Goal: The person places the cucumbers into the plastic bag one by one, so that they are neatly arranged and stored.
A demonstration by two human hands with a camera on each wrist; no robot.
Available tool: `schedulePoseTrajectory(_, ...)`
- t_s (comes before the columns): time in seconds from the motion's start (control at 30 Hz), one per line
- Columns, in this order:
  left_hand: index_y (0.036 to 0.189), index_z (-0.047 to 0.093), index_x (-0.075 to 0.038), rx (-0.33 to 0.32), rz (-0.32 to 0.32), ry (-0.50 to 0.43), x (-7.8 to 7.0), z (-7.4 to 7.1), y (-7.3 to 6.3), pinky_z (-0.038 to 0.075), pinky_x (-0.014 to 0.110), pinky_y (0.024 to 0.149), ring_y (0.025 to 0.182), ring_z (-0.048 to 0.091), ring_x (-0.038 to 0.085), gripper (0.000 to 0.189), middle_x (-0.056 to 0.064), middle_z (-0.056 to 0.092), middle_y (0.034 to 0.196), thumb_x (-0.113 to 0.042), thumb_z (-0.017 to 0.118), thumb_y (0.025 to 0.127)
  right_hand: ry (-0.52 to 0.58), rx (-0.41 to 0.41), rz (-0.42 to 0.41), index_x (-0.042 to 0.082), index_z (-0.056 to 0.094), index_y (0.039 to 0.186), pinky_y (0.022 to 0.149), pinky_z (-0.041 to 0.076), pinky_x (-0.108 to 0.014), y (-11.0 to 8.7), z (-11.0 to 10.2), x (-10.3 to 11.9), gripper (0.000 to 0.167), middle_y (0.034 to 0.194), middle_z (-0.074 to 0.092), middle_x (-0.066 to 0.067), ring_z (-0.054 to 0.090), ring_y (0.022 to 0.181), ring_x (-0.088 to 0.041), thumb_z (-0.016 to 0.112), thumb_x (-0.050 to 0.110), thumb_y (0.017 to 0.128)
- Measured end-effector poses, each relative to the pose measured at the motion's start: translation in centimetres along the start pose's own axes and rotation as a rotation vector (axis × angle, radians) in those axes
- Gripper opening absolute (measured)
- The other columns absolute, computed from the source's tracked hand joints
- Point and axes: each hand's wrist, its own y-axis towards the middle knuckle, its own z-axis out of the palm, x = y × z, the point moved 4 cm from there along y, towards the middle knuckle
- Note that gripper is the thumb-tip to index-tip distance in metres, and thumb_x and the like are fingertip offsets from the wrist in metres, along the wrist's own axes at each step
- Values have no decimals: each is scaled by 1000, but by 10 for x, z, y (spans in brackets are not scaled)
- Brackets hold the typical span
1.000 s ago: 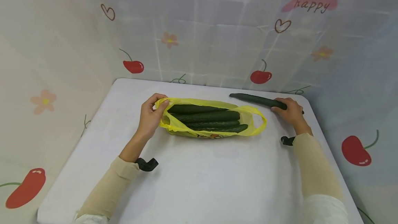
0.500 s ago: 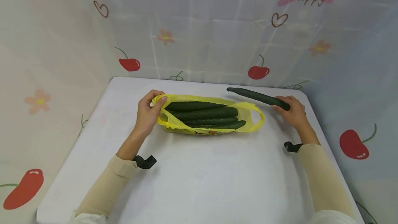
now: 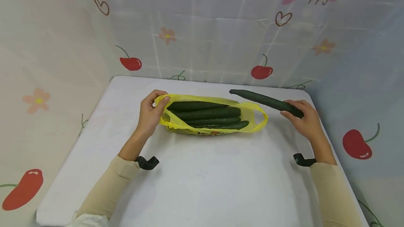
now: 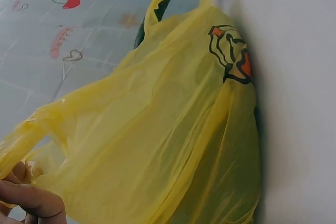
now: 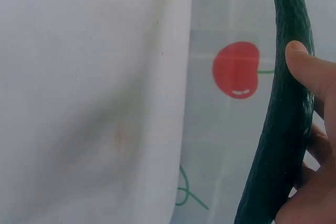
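Note:
A yellow plastic bag (image 3: 252, 117) lies on its side on the table, its mouth spread and a handle loop out to the right. Several dark green cucumbers (image 3: 208, 114) lie side by side inside it. My left hand (image 3: 149, 113) pinches the bag's left handle between thumb and fingers; the left wrist view shows the bag's thin side (image 4: 142, 124) stretched from that grip. To the right of the bag, my right hand (image 3: 303, 118) holds a single cucumber (image 3: 262, 99) near one end, thumb on top. That cucumber is raised off the table, its far end pointing left.
The white table (image 3: 214, 181) has its back edge against a curtain (image 3: 214, 41) printed with cherries, flowers and hearts. More curtain hangs close on the left and right sides. A black wrist mount (image 3: 147, 163) sticks out from the left wrist, and another (image 3: 303, 159) from the right.
My right hand has lifted the single cucumber from the table's back right and drawn it nearer and slightly rightward. My left hand keeps hold of the bag in about the same place.

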Motion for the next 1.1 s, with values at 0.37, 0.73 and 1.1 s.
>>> schedulePoseTrajectory(0.37,119,69,-5,3,16,11,-1,1,1,44,18,53,65,47,9,22,-10,63,110,-25,67,108,88,-44,-117,17,75,135,92,37,1,-23,-3,34,46,124,69,-6,49,109,12,87,11,90)
schedulePoseTrajectory(0.73,119,69,-6,3,24,13,-1,0,0,44,18,54,66,47,9,25,-5,64,112,-28,68,108,-6,26,-336,15,78,128,91,45,-16,-26,10,81,50,117,73,-7,59,112,-13,93,7,80)
schedulePoseTrajectory(1.1,119,69,-5,11,29,12,-5,1,-1,43,18,54,65,46,9,21,-8,63,112,-23,66,108,-98,64,-468,13,78,127,84,59,-48,-28,39,114,52,117,73,-11,65,113,-28,96,21,78)
